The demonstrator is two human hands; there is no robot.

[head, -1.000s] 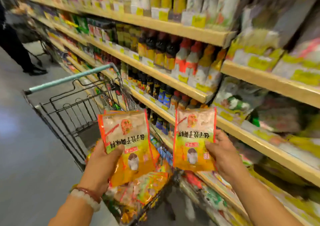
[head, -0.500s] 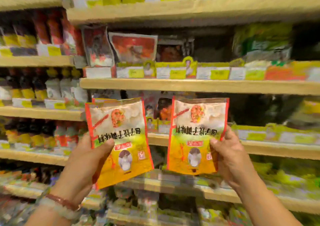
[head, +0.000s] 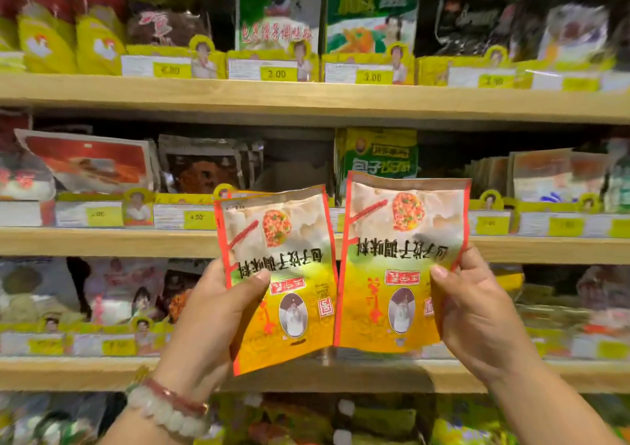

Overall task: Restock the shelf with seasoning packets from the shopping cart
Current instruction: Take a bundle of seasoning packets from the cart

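The person stands facing the shelving with one seasoning packet in each hand, both held up before the middle shelf (head: 102, 241) and printed upside down to the viewer.

Left hand (head: 218, 311): thumb laid across the face of the left packet (head: 283, 274), fingers curled behind its left edge — a firm pinch at mid-height. A second packet edge appears to show behind its top left corner; whether this hand carries more than one cannot be confirmed.

Right hand (head: 477, 311): thumb pressed on the face of the right packet (head: 405, 260), fingers wrapped round the right edge. Same pinch, mirrored. The inner edges of the two packets touch or nearly touch low down.

Handling judgement: flat sealed pouches, apparently light, with glossy film that creases under the thumbs. They look soft and flexible rather than stiff, likely slippery, not fragile. An edge or sealed-border hold suits them best; squeezing the filled centre would buckle the pouch.

Placement judgement: a dark gap (head: 293, 175) on the middle shelf, between the brown packets (head: 204, 171) and the green packets (head: 378, 158), sits directly behind the raised pouches and seems the probable slot. Both packets would need turning upright first. The shopping cart is out of view.
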